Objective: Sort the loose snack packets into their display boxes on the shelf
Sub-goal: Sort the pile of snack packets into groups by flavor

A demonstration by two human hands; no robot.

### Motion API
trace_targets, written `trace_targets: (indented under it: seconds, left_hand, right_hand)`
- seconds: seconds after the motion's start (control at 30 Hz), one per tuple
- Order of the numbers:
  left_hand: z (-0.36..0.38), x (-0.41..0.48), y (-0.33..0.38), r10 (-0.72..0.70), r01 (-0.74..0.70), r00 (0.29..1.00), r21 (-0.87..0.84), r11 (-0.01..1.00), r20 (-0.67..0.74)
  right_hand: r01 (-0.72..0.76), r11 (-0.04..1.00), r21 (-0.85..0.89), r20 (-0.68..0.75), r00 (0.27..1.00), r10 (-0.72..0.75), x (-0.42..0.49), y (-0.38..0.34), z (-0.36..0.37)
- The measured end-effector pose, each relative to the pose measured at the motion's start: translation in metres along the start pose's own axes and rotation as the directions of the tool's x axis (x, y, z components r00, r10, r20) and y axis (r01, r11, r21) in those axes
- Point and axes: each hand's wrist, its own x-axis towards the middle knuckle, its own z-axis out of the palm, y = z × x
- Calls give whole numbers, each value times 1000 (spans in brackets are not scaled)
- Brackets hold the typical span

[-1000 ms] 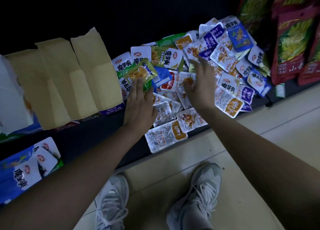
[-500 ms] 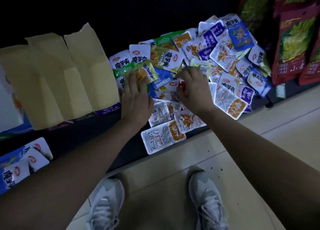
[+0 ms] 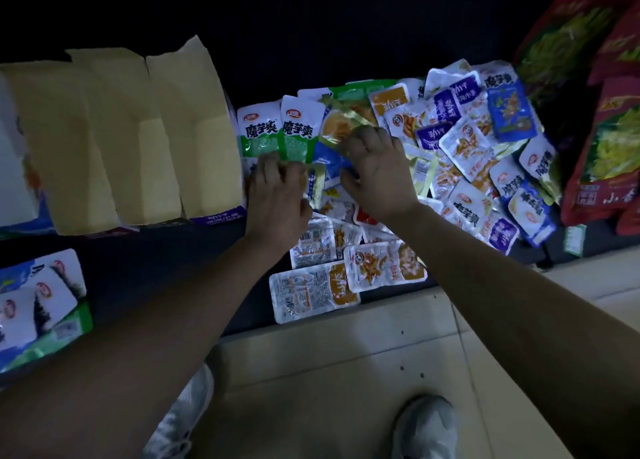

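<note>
A heap of loose snack packets (image 3: pixel 460 154), white, purple, blue, green and orange, lies on the dark shelf (image 3: pixel 145 271). My left hand (image 3: pixel 277 199) rests at the heap's left side, its fingers curled around a small yellow-green packet (image 3: pixel 316 185). Just to its right, my right hand (image 3: pixel 377 174) pinches another crinkled yellow-green packet (image 3: pixel 334 126) with bent fingers. Two green-and-white packets (image 3: pixel 277 133) lie side by side beyond my left hand. Open display boxes with raised cardboard flaps (image 3: pixel 194 129) stand left of the heap; their insides are hidden.
A low display box (image 3: pixel 74 330) holding white packets sits at the lower left. Large red snack bags (image 3: pixel 602 154) stand at the right end of the shelf. Several packets (image 3: pixel 311 292) reach the shelf's front edge. Below is a tiled floor with my shoes (image 3: pixel 426 431).
Both hands have moved left and further into the heap and closed on yellow-green packets. The right hand now holds one it was not touching a second ago.
</note>
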Motion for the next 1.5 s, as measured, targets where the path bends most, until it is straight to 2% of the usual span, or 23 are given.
trace_targets:
  seconds: [0.1,0.17,0.23,0.33,0.43,0.5,0.6,0.7,0.8,0.97,1.1,1.2,1.3,1.37,1.5]
  left_hand:
    - [0,-1,-2,-18,17,1000,-28,999,-3]
    - [-1,-2,-3,-33,33,999,-32,999,-1]
    - [-1,-4,-1,-65,65,998,-28,997,2]
    - [2,-4,4,-114,114,993,-25,993,20]
    - [4,-3,7,-143,146,988,-42,988,60]
    - [2,-4,9,-139,144,986,-57,988,87]
    - [-8,-9,12,-99,109,981,-48,993,169]
    - [-19,-16,18,-99,82,954,73,994,281]
    - [-25,-23,27,-118,68,930,151,986,349]
    - [-43,-42,32,-151,90,904,168,982,400]
    - [-58,-48,31,-159,103,882,148,984,444]
    - [-57,-39,27,-136,83,890,139,987,435]
    - [-38,-30,20,-91,53,919,107,993,384]
    - [-21,-27,19,-87,63,926,77,995,368]
    - [-1,-36,12,-77,99,964,-77,992,255]
  right_hand:
    - [80,997,19,229,970,-82,13,3,5]
    - [115,993,-32,299,949,-100,15,6,6]
    - [127,988,-83,269,958,-100,16,12,3]
    - [96,985,-142,151,986,-74,20,22,-2]
    - [78,995,-58,128,989,-70,28,21,-4]
    - [181,984,8,185,966,-179,28,19,0]
    - [285,958,-26,312,913,-263,15,26,7]
    - [238,971,-11,275,935,-226,3,37,0]
    - [195,981,6,317,930,-187,-3,41,-11]
    - [151,988,22,353,924,-149,-4,32,-25]
    - [40,971,234,326,938,-117,-1,17,-33]
    - [-106,885,452,353,933,-69,1,6,-36]
    - [-417,663,622,514,856,57,9,-7,-39]
    - [-575,489,655,588,795,148,19,-12,-37]
    - [-697,322,641,680,710,185,39,-33,-32]
